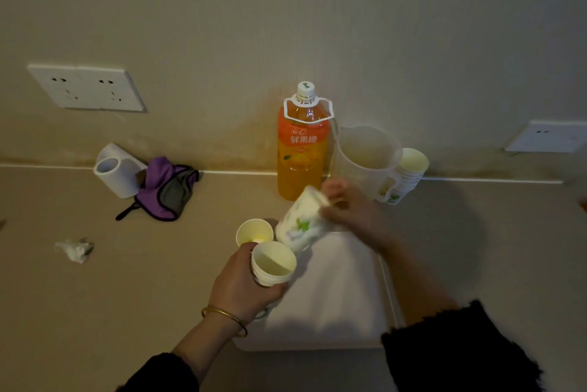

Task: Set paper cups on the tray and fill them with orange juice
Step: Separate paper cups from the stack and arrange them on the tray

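Head view of a beige counter, with all positions given relative to the white tray (333,296), which lies flat near the front edge. The left hand (244,286), a thin gold bangle (224,317) on its wrist, is wrapped around the side of a short stack of paper cups (273,263) held mouth-up over the tray's left edge, fingers closed on the cup wall. The right hand (352,210), blurred, is above the tray's far edge and pinches the base end of a second stack of cups (301,220) printed with green leaves; this stack is tilted, its mouth end pointing down toward the left-hand cups and nearly touching them. One single paper cup (254,232) stands upright at the tray's far-left corner; whether it rests on the tray or just off it cannot be told. Behind the tray, against the wall, stands the capped orange juice bottle (301,150), about full, with a clear plastic pitcher (365,156) just to its right and a further stack of cups (408,172) beside the pitcher. Well to the left of the tray lie a purple cloth (165,188), a white cylinder (116,170) and a crumpled tissue (74,250). Wall sockets (87,88) are mounted above these items.
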